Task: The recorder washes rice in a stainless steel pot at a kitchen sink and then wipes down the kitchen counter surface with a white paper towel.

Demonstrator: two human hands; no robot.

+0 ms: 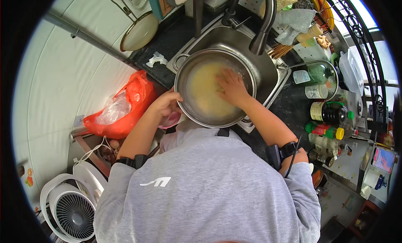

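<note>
A large round steel pot [186, 109] with loop handles rests over the near left part of the sink, tilted slightly. Cloudy water covers a pale yellow, grain-like mass [205, 86] inside it. My left hand [168, 101] grips the pot's left rim, thumb over the edge and fingers outside. Inside the pot, my right hand [232, 87] is spread, fingers apart and slightly blurred, at the water over the yellow mass; nothing is seen held in it. How deep the fingertips reach cannot be told.
The steel sink [267, 67] lies beyond the pot, under a dark faucet [259, 42]. At left are a red plastic bag [125, 120] and a sieve [141, 31]. A green bottle [314, 74] and several other bottles line the right counter. A crumpled tissue [157, 59] lies behind the pot.
</note>
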